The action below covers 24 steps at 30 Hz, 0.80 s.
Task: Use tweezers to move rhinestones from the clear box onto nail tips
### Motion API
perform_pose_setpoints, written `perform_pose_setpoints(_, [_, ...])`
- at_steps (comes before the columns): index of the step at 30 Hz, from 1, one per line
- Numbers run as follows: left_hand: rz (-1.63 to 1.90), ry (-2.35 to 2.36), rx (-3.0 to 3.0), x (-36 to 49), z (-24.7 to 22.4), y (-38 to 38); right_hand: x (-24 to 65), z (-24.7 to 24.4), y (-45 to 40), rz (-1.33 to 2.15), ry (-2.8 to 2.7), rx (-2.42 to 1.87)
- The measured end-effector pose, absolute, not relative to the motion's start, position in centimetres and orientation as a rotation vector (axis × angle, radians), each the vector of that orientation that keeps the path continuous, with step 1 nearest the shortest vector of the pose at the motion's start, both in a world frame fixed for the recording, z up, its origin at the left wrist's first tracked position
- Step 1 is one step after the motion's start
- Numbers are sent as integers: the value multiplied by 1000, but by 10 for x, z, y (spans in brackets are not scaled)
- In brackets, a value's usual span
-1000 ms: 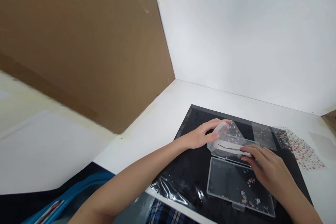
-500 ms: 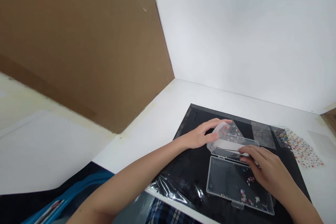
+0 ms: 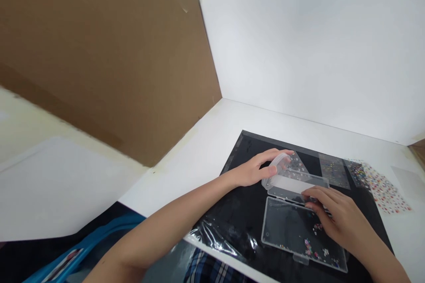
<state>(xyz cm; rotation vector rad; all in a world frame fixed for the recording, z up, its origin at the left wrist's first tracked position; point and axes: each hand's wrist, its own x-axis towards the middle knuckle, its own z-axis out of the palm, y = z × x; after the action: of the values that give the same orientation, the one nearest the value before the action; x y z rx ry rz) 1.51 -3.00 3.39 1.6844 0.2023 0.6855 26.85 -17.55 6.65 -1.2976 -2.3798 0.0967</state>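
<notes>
My left hand (image 3: 262,169) curls its thumb and fingers around a clear round plastic container (image 3: 275,171), which is tilted on its edge. Just right of it, my right hand (image 3: 332,210) has its thumb and fingertips pinched together over a white strip (image 3: 292,183); what they grip is too small to name. Beneath the right hand lies an opened clear plastic case (image 3: 282,221), hinged along its middle. Small coloured gems (image 3: 308,245) are scattered in its near half, and the right hand hides part of the case.
A black mat (image 3: 232,212) covers part of the white table. Transparent sheets with small dots (image 3: 334,170) and a sheet of colourful gems (image 3: 387,190) lie on the right. A brown panel (image 3: 133,75) stands on the left and a white wall (image 3: 308,44) behind.
A thin dark line reaching from the right fingertips toward the round container no longer shows. Both hands hold nearly the same place; the view has shifted slightly.
</notes>
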Motion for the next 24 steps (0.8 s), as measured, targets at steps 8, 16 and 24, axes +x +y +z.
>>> perform_pose_setpoints(8, [683, 212, 1661, 16, 36, -32, 265, 71, -177, 188, -2376, -1302])
perform_pose_setpoints(16, [659, 240, 1663, 15, 37, -32, 261, 67, -178, 41, -2396, -1184])
perform_pose_setpoints(24, [648, 238, 1649, 15, 39, -34, 256, 68, -178, 62, -2423, -1165])
